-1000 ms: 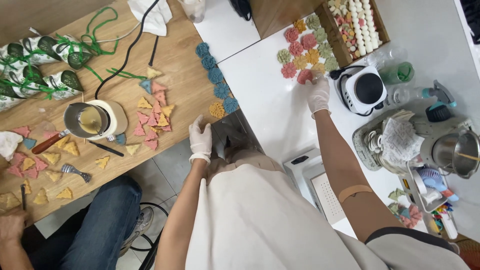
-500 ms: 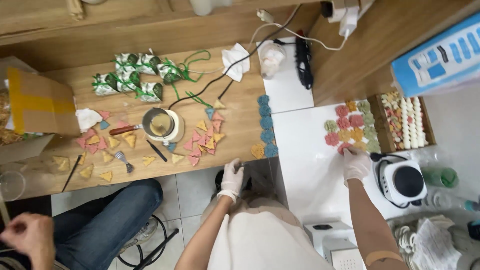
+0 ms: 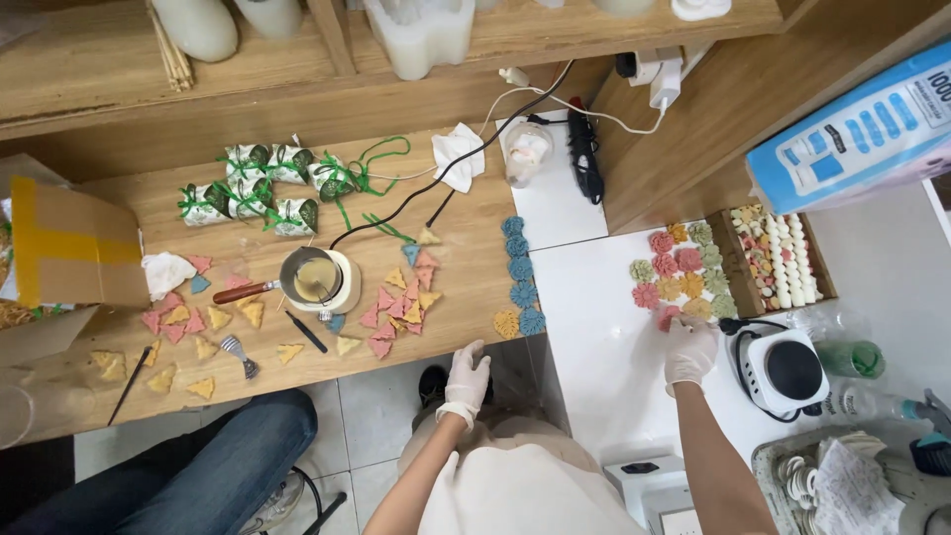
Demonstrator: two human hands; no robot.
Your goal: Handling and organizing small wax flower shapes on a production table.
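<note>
White counter, right hand touching pink, flower-shaped piece

Both the left hand and the right hand wear thin, matt white gloves that look like latex. The left hand rests at the edge of a wooden table with smooth, visible grain. Right of that table, the white worktop is smooth and faintly glossy. On the wood, a small metal pot shines, and the triangular pieces beside it look matt and waxy.
</note>
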